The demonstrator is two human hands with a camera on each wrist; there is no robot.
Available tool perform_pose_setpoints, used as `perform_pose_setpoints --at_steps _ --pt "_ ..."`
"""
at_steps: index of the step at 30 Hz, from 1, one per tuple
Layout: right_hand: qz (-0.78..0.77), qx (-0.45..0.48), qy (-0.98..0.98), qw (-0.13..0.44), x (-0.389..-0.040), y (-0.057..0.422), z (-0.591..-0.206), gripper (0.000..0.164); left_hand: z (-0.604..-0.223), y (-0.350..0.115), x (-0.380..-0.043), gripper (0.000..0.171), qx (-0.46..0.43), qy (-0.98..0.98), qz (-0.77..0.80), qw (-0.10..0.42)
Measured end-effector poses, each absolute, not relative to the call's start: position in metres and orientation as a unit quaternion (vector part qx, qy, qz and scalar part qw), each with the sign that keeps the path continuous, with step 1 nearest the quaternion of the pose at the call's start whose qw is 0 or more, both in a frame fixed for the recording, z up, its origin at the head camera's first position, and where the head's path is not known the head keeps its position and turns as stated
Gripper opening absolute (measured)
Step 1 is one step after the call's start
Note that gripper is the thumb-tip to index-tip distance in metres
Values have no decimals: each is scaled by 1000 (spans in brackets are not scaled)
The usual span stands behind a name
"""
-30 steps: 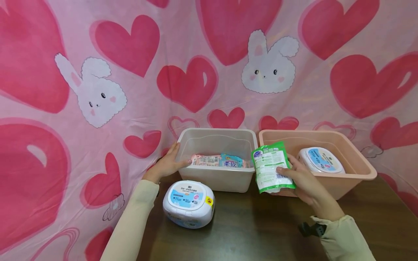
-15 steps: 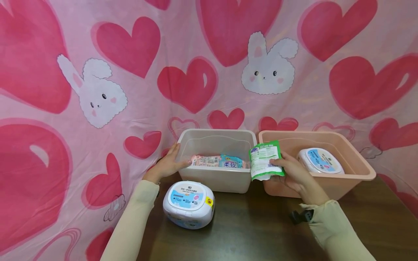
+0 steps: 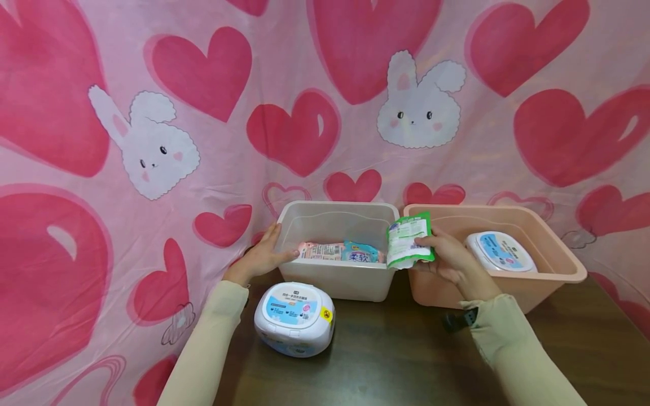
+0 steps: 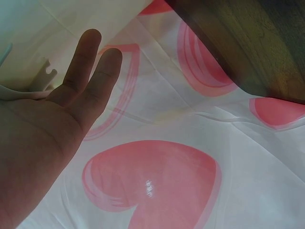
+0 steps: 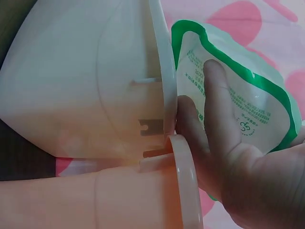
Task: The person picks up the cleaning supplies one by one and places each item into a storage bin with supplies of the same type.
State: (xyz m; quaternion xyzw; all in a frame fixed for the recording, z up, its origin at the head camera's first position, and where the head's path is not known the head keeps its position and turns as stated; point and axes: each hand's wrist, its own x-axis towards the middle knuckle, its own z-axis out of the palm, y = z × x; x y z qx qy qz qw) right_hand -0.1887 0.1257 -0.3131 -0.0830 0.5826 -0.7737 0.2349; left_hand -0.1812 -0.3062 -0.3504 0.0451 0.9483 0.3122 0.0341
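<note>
The right hand (image 3: pixel 447 256) pinches a green-edged white pouch (image 3: pixel 405 238) at its right side, thumb in front, fingers behind, over the right front corner of the off-white bin (image 3: pixel 335 282), toward the far edge of the worktop (image 3: pixel 386 349). The left hand (image 3: pixel 261 256), fingers extended, touches that bin's left rim. The pouch looks light, soft and slippery; a broad edge grip should suit. Its small print is illegible; the blue packet (image 3: pixel 359 255) inside reads "柔软"

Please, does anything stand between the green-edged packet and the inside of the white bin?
Nothing visible blocks the way. The right hand holds the green-edged packet up by the right side of the white bin; only its right rim might catch it if lowered there.
</note>
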Motion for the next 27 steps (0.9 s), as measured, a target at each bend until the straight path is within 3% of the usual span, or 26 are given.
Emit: perform_pose_setpoints --at_steps 15,27 --pt "-798 -24 545 257 -201 124 -306 73 -350 -305 -182 113 48 947 317 32" --pt "-797 -51 544 258 -206 116 -305 72 -351 -306 -183 113 52 949 310 31"
